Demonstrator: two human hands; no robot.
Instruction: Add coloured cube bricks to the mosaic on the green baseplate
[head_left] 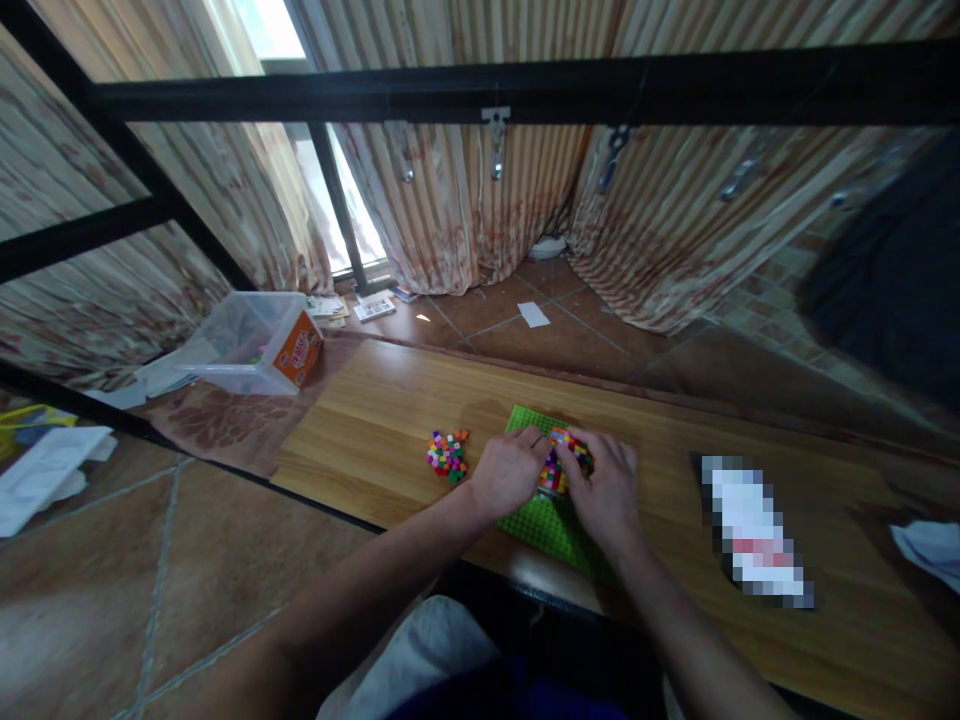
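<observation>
Dark blue clothing point(502, 692) lies nearest, below a long wooden table point(360, 400) bearing a green studded baseplate point(544, 535). One side of the baseplate runs away toward the curtains point(435, 200); its long axis I cannot tell, since the right hand point(609, 495) covers part. On it stands a multicoloured brick build point(553, 480), red, yellow and orange among its close-packed blocks. The right hand's thumb and bent fingers lie over the build, and the left hand point(506, 475) reaches its left side; whether either pinches a brick I cannot tell. Black bars point(525, 92) cross beyond, a clear bin point(240, 376) sits off the table's left end, and a loose brick pile point(447, 456) lies left of the baseplate
</observation>
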